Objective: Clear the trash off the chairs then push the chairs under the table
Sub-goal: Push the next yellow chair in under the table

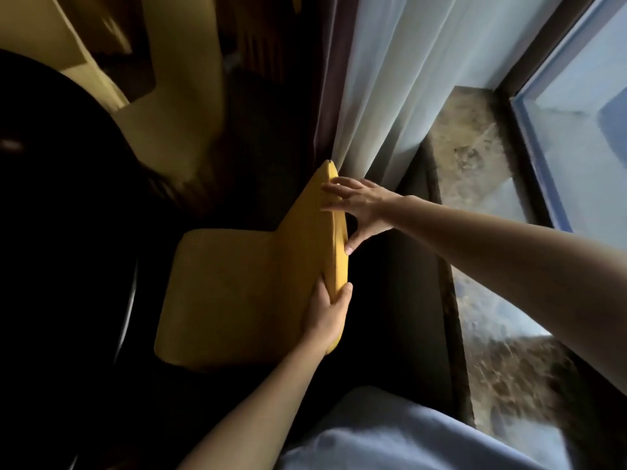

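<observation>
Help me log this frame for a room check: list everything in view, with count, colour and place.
chair: one, yellow, centre, backrest towards the curtains
sheer curtain: one, pale white, hanging behind the backrest
dark curtain: one, purplish brown, just left of the sheer one
window sill: one, speckled brown stone, right
window: one, dark frame with bluish glass, far right
dark shape: one, black, left; too dark to identify
garment: one, pale blue, bottom edge, on the person
left hand: one, grips the near end of the backrest
right hand: one, fingers spread across the far end of the backrest
</observation>
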`<state>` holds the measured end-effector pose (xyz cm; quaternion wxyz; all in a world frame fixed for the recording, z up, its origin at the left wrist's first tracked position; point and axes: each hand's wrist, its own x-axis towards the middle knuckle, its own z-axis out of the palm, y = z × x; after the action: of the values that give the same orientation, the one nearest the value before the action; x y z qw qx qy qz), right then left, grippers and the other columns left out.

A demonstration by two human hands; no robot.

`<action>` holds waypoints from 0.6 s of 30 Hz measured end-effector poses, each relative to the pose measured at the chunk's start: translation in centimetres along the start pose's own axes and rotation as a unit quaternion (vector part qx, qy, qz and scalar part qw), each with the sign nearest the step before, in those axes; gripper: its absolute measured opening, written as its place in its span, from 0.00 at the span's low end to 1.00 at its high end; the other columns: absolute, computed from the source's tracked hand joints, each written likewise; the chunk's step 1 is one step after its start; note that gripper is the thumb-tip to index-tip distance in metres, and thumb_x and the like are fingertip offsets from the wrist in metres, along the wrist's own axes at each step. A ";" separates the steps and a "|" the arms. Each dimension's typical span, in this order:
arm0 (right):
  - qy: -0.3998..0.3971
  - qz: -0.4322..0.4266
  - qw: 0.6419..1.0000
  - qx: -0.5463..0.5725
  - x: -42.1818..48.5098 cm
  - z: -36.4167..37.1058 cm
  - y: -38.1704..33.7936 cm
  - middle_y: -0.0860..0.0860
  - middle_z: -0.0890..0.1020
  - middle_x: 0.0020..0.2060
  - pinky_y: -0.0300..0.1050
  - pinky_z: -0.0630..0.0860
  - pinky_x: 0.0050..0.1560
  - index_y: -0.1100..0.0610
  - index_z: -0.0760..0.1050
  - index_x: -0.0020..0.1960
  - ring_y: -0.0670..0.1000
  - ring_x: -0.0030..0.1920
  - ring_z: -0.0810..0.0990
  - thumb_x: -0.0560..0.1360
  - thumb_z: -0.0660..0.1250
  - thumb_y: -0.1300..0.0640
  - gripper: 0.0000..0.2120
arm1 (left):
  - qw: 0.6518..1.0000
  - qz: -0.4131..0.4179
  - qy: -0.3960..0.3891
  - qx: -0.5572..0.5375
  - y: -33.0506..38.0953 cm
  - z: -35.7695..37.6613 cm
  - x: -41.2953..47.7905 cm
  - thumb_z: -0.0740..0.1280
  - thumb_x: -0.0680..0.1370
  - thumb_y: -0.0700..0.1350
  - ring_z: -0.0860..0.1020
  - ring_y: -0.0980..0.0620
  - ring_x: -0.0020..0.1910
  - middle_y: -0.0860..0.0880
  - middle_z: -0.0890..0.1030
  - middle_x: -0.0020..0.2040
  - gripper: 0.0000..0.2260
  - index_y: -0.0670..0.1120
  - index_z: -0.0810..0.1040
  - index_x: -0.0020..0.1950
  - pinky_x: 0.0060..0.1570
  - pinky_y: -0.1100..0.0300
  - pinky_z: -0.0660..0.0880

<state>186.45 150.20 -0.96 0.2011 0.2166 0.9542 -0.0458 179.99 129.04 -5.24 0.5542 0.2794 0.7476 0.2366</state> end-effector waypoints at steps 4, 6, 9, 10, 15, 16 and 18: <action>0.036 -0.056 0.996 -0.057 1.0 0.4 0.7 0.50 0.56 0.76 0.68 0.38 0.71 0.43 0.60 0.73 0.56 0.77 0.45 0.58 0.58 0.19 0.49 | 0.999 0.006 0.018 0.038 -0.2 0.0 -0.2 0.55 0.79 0.60 0.61 0.44 0.73 0.45 0.59 0.76 0.31 0.48 0.51 0.77 0.69 0.50 0.60; 0.040 -0.064 0.996 -0.047 1.2 0.5 0.7 0.50 0.59 0.75 0.68 0.38 0.71 0.43 0.61 0.71 0.56 0.77 0.46 0.56 0.56 0.18 0.50 | 0.999 0.011 0.015 0.049 0.0 -0.3 -0.4 0.55 0.79 0.60 0.60 0.44 0.73 0.44 0.59 0.76 0.30 0.49 0.51 0.77 0.69 0.50 0.59; 0.044 -0.067 0.996 -0.037 1.5 0.6 0.7 0.50 0.60 0.74 0.67 0.37 0.71 0.43 0.60 0.71 0.56 0.77 0.47 0.54 0.55 0.17 0.52 | 0.997 0.031 0.011 0.071 0.2 -1.1 -0.9 0.56 0.79 0.59 0.60 0.44 0.73 0.44 0.59 0.75 0.29 0.50 0.51 0.77 0.68 0.51 0.60; 0.044 -0.066 0.996 -0.029 1.5 0.6 0.6 0.50 0.60 0.74 0.66 0.36 0.70 0.43 0.61 0.71 0.56 0.76 0.47 0.53 0.56 0.17 0.52 | 0.995 0.046 0.022 0.086 0.0 -1.2 -1.1 0.56 0.79 0.58 0.62 0.45 0.72 0.44 0.61 0.74 0.29 0.50 0.52 0.76 0.66 0.54 0.62; 0.059 -0.052 0.997 0.000 0.6 1.6 -1.4 0.50 0.62 0.72 0.66 0.37 0.71 0.45 0.63 0.70 0.56 0.76 0.49 0.54 0.60 0.19 0.52 | 0.984 0.088 0.077 0.132 -2.3 -1.8 -2.5 0.59 0.78 0.58 0.66 0.47 0.68 0.45 0.67 0.71 0.28 0.49 0.57 0.75 0.64 0.56 0.64; 0.062 -0.050 0.997 0.008 0.4 1.9 -2.1 0.50 0.63 0.71 0.66 0.38 0.72 0.46 0.63 0.70 0.56 0.75 0.50 0.53 0.61 0.19 0.52 | 0.984 0.091 0.083 0.131 -3.2 -2.1 -2.7 0.59 0.78 0.58 0.67 0.47 0.68 0.45 0.68 0.70 0.28 0.50 0.58 0.75 0.64 0.55 0.64; 0.067 -0.047 0.996 0.040 0.1 2.5 -3.8 0.51 0.65 0.67 0.66 0.39 0.72 0.47 0.64 0.69 0.57 0.74 0.52 0.53 0.64 0.20 0.52 | 0.987 0.088 0.078 0.109 -5.3 -2.9 -3.1 0.61 0.77 0.59 0.70 0.48 0.65 0.46 0.70 0.68 0.28 0.52 0.60 0.74 0.64 0.53 0.67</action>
<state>185.65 146.36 -3.23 0.1258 0.1822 0.9720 -0.0789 177.13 122.91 -5.83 0.4378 0.3832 0.7822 0.2227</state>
